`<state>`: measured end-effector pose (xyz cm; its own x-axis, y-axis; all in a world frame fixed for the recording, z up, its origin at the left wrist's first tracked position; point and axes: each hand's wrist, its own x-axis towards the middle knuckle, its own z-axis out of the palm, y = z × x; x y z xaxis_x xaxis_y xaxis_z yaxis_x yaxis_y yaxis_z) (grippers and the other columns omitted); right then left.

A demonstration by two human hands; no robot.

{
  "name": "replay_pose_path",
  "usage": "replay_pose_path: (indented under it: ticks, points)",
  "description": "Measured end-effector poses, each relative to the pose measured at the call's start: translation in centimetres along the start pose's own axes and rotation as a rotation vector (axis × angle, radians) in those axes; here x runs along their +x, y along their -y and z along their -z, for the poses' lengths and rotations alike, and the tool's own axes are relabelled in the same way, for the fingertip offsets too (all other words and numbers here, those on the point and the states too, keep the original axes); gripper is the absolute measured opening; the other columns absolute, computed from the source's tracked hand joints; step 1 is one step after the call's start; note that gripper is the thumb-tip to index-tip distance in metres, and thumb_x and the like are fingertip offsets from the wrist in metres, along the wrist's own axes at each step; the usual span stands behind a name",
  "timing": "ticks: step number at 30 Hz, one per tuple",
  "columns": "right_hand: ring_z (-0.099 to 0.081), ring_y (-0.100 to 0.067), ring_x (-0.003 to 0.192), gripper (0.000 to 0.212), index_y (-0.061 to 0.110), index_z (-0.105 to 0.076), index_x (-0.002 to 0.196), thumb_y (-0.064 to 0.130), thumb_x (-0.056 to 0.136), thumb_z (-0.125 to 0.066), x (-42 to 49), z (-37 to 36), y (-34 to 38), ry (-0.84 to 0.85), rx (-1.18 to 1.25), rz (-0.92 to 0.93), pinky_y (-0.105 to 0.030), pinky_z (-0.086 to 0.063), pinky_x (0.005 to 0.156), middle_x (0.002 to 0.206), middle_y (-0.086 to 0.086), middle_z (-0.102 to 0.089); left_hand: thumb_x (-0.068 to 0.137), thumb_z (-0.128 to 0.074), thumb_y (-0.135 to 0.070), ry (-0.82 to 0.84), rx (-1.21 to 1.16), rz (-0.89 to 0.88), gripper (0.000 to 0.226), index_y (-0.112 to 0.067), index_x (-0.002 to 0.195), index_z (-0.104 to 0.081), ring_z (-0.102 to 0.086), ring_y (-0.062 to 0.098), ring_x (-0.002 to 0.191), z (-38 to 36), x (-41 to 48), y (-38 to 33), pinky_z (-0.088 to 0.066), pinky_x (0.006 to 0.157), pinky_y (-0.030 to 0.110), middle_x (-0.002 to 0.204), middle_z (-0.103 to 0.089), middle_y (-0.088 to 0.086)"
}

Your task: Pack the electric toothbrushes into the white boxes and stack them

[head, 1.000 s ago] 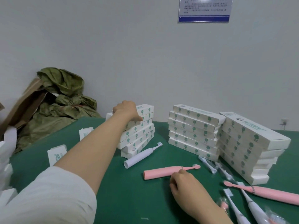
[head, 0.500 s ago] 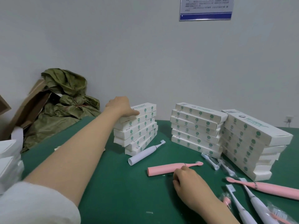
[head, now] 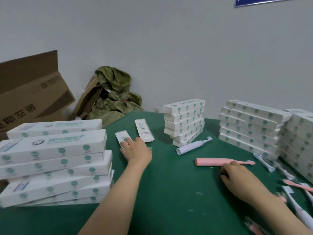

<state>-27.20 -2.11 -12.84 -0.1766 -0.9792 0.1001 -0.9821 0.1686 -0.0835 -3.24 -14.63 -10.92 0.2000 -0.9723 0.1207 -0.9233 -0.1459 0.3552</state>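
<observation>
- The left hand [head: 135, 150] is stretched forward with its fingers [head: 126, 146] straight and released, laid on a flattened white box [head: 122, 137]. This is judged to be a reach for the next carton to be opened up. Motion blur hides whether an edge is already being lifted.
- A second flattened box [head: 144, 131] lies just beyond those fingers and apart from the first, so that each can be taken singly.
- The right hand [head: 237, 175] rests on the bench [head: 169, 192], its fingers [head: 226, 167] curled against the near side of the pink toothbrush [head: 216, 162]. Whether the handle is pinched or only touched cannot be told. The brush seems to be kept ready for boxing, lying flat with its head pointing away to the right.
- A white toothbrush [head: 193, 146] lies unpacked beyond the right fingers, at the foot of the leaning stack [head: 184, 119].
- Further right of those fingers two taller stacks [head: 250, 126] are set side by side, touching.
- Loose brush heads [head: 264, 161] and more toothbrushes [head: 299, 185] lie near the right wrist, within easy reach.
- To the left of the left fingers a large pile of boxes [head: 54, 160] is stacked unevenly, and may slide.
- Behind it a cardboard carton [head: 30, 92] and green sacking [head: 115, 95] are seen.
</observation>
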Motion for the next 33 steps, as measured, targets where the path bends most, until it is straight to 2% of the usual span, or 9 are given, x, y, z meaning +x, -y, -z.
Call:
replay_pose_path:
  ticks: [8,12,14,17,22,25,27,29,33]
  points:
    - [-0.056,-0.021,0.092,0.019,0.014,-0.059,0.098,0.019,0.094,-0.042,0.2,0.4,-0.2,-0.007,0.052,-0.035,-0.032,-0.047,0.079,0.106,-0.005,-0.055,0.091,-0.047,-0.022,0.123,-0.057,-0.07,0.038,-0.014,0.127,-0.039,-0.032,0.035,0.118,0.4,-3.3,0.7,-0.039,0.086,0.036,0.133,-0.031,0.015]
    - [-0.059,-0.013,0.07,0.016,0.013,-0.066,0.085,0.013,0.091,-0.051,0.2,1.2,1.2,-0.152,0.456,-0.029,-0.019,-0.044,0.062,0.081,0.001,-0.064,0.094,-0.039,-0.026,0.281,-0.097,-0.269,0.044,-0.019,0.137,-0.03,-0.028,0.03,0.104,1.4,-8.7,0.3,-0.03,0.089,0.036,0.134,-0.027,0.013]
    - [-0.057,-0.007,0.056,0.018,0.01,-0.065,0.077,0.016,0.091,-0.054,-0.2,1.6,3.5,-0.028,0.879,-0.051,-0.011,-0.043,0.054,0.07,0.0,-0.065,0.094,-0.039,-0.03,0.354,-0.169,-0.331,0.047,-0.023,0.139,-0.029,-0.028,0.028,0.11,2.0,-11.0,0.1,-0.03,0.089,0.033,0.135,-0.025,0.009]
    - [-0.06,-0.019,0.065,0.033,0.004,-0.064,0.087,0.034,0.094,-0.052,-1.1,1.0,6.6,0.384,1.281,-0.11,-0.026,-0.05,0.062,0.075,-0.013,-0.064,0.091,-0.042,-0.039,0.462,-0.288,-0.407,0.045,-0.031,0.134,-0.034,-0.029,0.024,0.118,2.1,-13.6,-0.5,-0.028,0.084,0.029,0.129,-0.026,0.002]
    - [-0.062,-0.02,0.072,0.036,0.008,-0.069,0.094,0.041,0.091,-0.056,-1.7,0.5,6.8,0.544,1.243,-0.124,-0.028,-0.049,0.062,0.08,-0.007,-0.068,0.098,-0.034,-0.029,0.656,-0.458,-0.368,0.033,-0.019,0.127,-0.048,-0.049,0.019,0.111,2.6,-13.4,-0.1,-0.041,0.088,0.026,0.126,-0.04,0.007]
    - [-0.063,-0.018,0.079,0.02,0.008,-0.067,0.099,0.024,0.093,-0.056,-1.6,1.9,5.1,0.67,1.184,-0.084,-0.026,-0.051,0.065,0.093,-0.008,-0.07,0.097,-0.043,-0.012,0.578,-0.686,-0.248,0.018,-0.006,0.098,-0.059,-0.064,0.024,0.088,3.4,-10.5,0.7,-0.055,0.081,0.036,0.101,-0.061,0.011]
    - [-0.065,-0.02,0.087,0.019,0.008,-0.067,0.105,0.016,0.094,-0.054,-1.7,3.0,4.1,0.667,1.188,-0.006,-0.031,-0.053,0.078,0.103,-0.012,-0.071,0.096,-0.046,-0.025,0.498,-0.832,-0.131,0.018,-0.009,0.1,-0.054,-0.064,0.016,0.079,3.5,-8.9,1.1,-0.057,0.071,0.032,0.097,-0.057,0.004]
    - [-0.063,-0.025,0.1,0.026,0.008,-0.063,0.115,0.014,0.096,-0.048,-1.7,3.9,3.6,0.634,1.23,0.042,-0.038,-0.049,0.092,0.115,-0.014,-0.067,0.094,-0.05,-0.04,0.478,-0.948,-0.082,0.038,-0.01,0.118,-0.048,-0.062,0.017,0.091,2.9,-7.8,1.3,-0.054,0.077,0.031,0.106,-0.055,0.002]
    - [-0.062,-0.023,0.105,0.032,0.017,-0.062,0.121,0.014,0.098,-0.04,-2.0,4.6,3.8,0.629,1.23,0.131,-0.036,-0.048,0.092,0.12,-0.008,-0.066,0.092,-0.043,-0.048,0.622,-1.599,-0.203,0.041,-0.015,0.109,-0.062,-0.064,0.018,0.099,3.5,-8.2,-0.3,-0.052,0.08,0.03,0.109,-0.068,0.007]
